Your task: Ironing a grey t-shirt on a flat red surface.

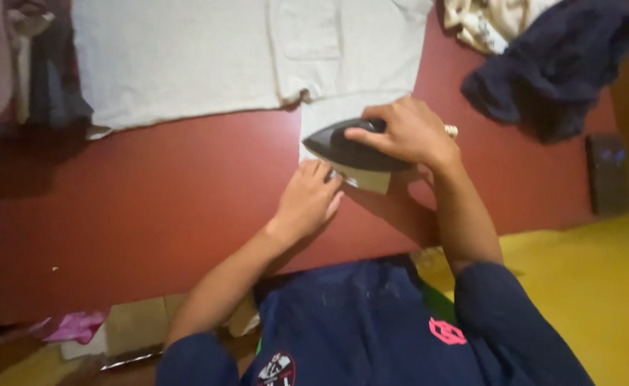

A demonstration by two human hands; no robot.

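1. The black clothes iron [353,151] sits flat, its pointed tip facing away from the right hand [407,132] that grips its handle.
2. The light grey garment [243,53] lies spread flat; one part lies under the iron, just beside the left hand [307,200].

The pale garment [186,57] runs off the top edge. The right hand [407,132] hides the iron's handle [353,146] — its soleplate unseen.

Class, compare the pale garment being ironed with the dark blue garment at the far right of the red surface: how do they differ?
The pale garment lies spread flat; the dark blue garment sits crumpled in a heap. The pale garment is light grey-white, the other navy. The right hand holds the iron at the pale garment's edge, left hand alongside; nothing touches the dark one. Both rest on the red surface.
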